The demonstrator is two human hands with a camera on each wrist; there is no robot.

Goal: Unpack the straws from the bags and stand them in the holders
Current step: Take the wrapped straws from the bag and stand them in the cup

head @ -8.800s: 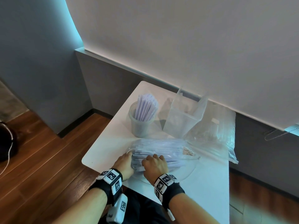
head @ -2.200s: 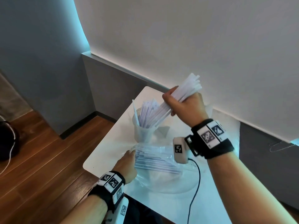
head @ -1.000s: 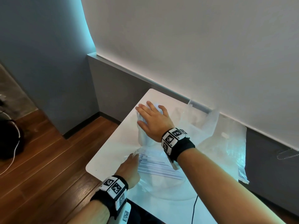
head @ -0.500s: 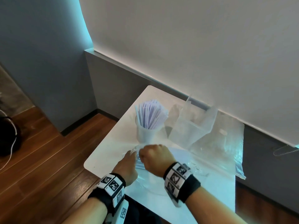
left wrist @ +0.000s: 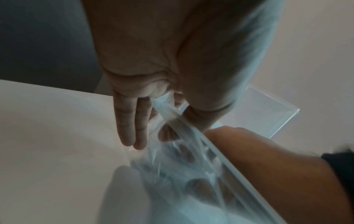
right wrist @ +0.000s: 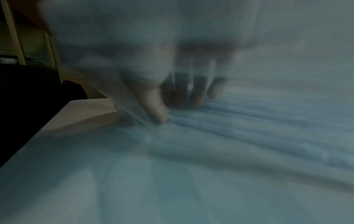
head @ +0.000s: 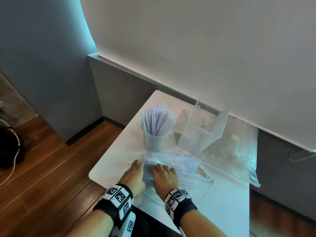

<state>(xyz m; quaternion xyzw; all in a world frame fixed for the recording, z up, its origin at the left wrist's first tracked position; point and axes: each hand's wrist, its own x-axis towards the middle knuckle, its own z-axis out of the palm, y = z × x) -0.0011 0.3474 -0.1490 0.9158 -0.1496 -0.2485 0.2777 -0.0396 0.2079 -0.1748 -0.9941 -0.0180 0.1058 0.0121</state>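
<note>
Both hands at a clear bag of straws on the white table.

The bag (head: 172, 164) lies at the table's (head: 227, 207) near edge, 6 o'clock of the round cup (head: 153, 142) full of upright straws (head: 159, 120). The left hand (head: 134, 177) pinches the bag's open edge; the right hand (head: 165, 177) reaches inside, fingers (right wrist: 197, 97) curled onto the straws, grip unclear. A clear square holder (head: 200, 134) stands at the cup's 3 o'clock.

wall (head: 205, 48): plain white, fills upper right | grey lower panel (head: 123, 93) beneath it, glowing strip along its top | grey wall (head: 42, 57), left | wood plank floor (head: 42, 177), lower left | white table (head: 227, 202), lower centre
</note>
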